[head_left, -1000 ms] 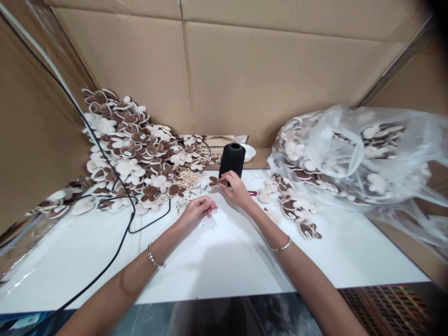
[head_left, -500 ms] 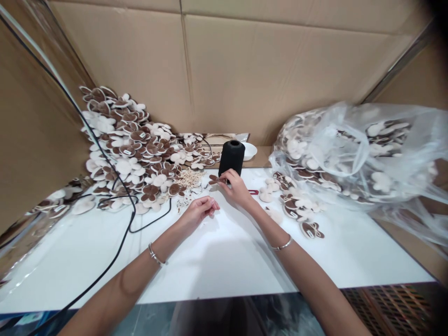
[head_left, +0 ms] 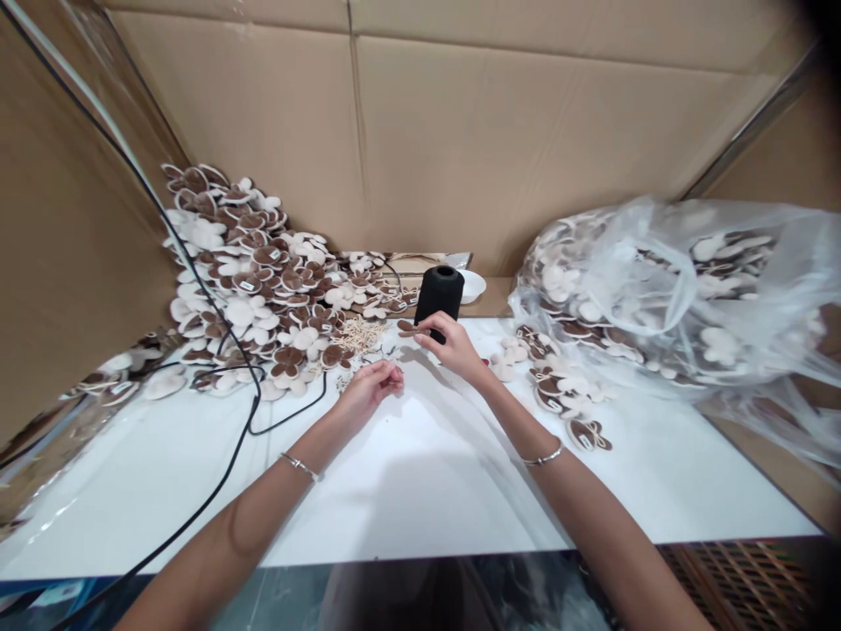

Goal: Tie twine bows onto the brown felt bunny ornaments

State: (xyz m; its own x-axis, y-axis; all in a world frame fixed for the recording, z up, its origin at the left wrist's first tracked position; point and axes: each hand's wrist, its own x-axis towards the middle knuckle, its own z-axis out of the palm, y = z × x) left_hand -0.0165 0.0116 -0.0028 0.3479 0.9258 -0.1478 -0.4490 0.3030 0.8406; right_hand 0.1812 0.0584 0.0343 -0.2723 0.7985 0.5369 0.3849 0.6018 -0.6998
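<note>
My right hand (head_left: 455, 349) pinches a small brown plush patch (head_left: 406, 328) by one side, holding it above the white table in front of a black thread cone (head_left: 439, 294). To its lower left, my left hand (head_left: 371, 386) is apart from the patch, its fingers curled together. Whatever those fingers hold, if anything, is too small to make out. Just beyond my left hand lies a heap of beige cord bows (head_left: 358, 335). At the right of the table sits a brown bunny-shaped patch with a beige bow (head_left: 588, 434), beside several others.
A tall pile of brown and cream plush patches (head_left: 246, 282) fills the back left. A clear plastic bag (head_left: 663, 289) of similar patches stands back right. Black cables (head_left: 253, 412) cross the left side. A white bowl (head_left: 473, 285) sits behind the cone, before cardboard walls (head_left: 499, 149).
The patch in my right hand has turned more edge-on and the hand has shifted slightly right. My left hand has drawn a little left, away from it. The view has shifted slightly.
</note>
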